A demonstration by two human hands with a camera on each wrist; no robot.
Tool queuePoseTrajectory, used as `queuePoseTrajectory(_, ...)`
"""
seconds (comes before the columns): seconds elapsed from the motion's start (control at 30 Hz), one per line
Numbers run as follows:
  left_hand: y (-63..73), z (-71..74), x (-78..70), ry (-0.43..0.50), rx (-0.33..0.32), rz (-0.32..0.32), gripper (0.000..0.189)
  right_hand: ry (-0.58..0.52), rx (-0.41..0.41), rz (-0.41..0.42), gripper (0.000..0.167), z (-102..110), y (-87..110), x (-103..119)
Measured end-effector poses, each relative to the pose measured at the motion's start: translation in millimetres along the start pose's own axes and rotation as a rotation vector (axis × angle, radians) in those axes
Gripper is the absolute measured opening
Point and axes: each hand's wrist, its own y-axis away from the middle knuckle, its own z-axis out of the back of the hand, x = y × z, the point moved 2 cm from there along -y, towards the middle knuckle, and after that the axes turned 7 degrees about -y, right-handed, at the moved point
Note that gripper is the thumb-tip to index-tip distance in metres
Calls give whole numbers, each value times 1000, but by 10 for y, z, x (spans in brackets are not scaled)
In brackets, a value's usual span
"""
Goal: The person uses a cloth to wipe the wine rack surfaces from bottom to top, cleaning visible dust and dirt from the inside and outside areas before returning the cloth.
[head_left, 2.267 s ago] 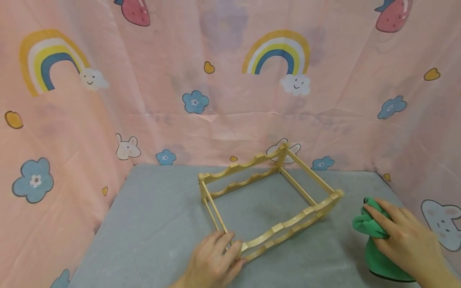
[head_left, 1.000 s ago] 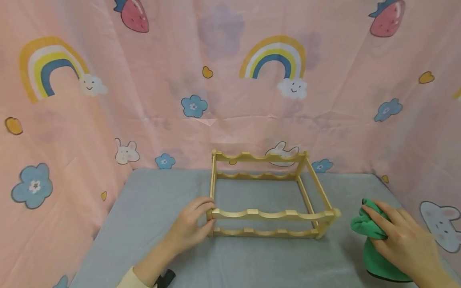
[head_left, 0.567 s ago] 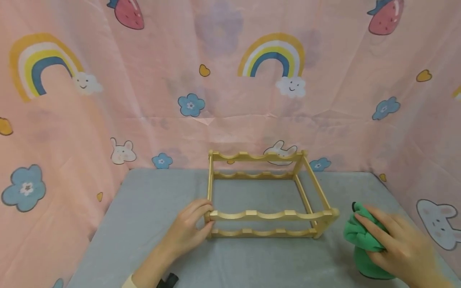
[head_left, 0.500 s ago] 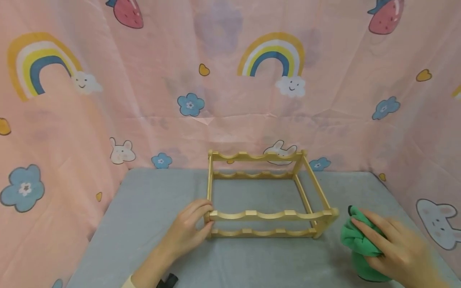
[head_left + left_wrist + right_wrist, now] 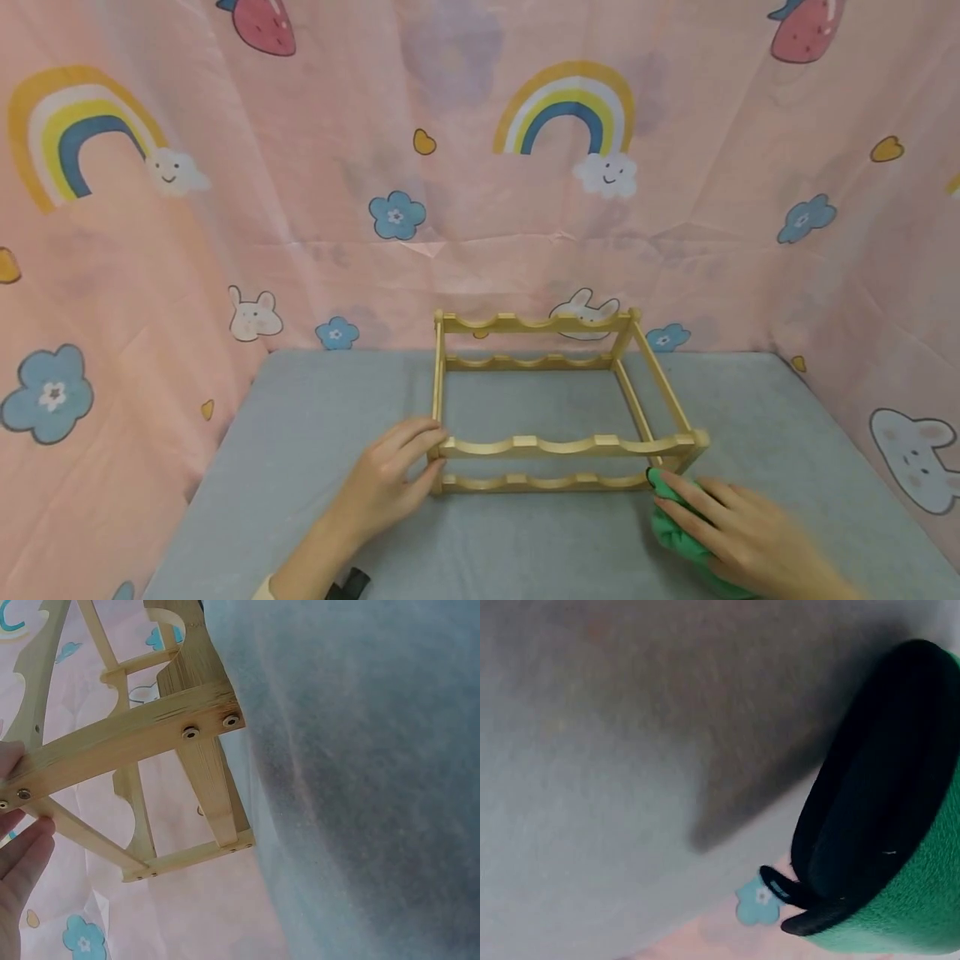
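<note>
A light wooden wine rack point(image 5: 525, 446) with scalloped rails stands on the table in the head view. My left hand point(image 5: 386, 479) grips its front left corner, thumb below the upper rail and fingers over the post. The left wrist view shows the rack's end frame point(image 5: 127, 739) with screw heads, and my left fingers point(image 5: 28, 859) at its edge. My right hand point(image 5: 753, 537) holds a bunched green cloth point(image 5: 675, 529) at the rack's front right corner, covering the foot of that post. Up close in the right wrist view hangs the cloth point(image 5: 922, 877), with black edging and a small loop.
Grey-blue fabric covers the table point(image 5: 315, 400). A pink printed curtain point(image 5: 337, 150) rises behind it and on both sides. Beneath my left forearm a black object point(image 5: 352, 583) shows at the bottom edge.
The rack has been turned from a slant to face me squarely, my left hand staying on its corner. My right hand has carried the green cloth leftward to the front right corner.
</note>
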Motion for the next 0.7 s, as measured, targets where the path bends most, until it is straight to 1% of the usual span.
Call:
queuePoseTrajectory(0.13,0,-10,1,-2,-1,-1,41,51,51,-30,59,-169,18,-7)
queuePoseTrajectory(0.23,4,-10,-3,-3,-3,-1,41,93,109,-44,60,-269,35,-8)
queuePoseTrajectory(0.37,7,-3,-12,-8,2,3,40,115,175,-46,71,-354,26,-8)
queuePoseTrajectory(0.43,6,-1,-14,-10,0,2,40,117,187,-48,76,-384,-5,-7)
queuePoseTrajectory(0.53,-1,1,-16,-15,-16,-8,42,121,186,-48,79,-423,-71,-3)
queuePoseTrajectory(0.7,-13,0,-21,-8,-48,-32,47,118,160,-40,76,-509,-184,18)
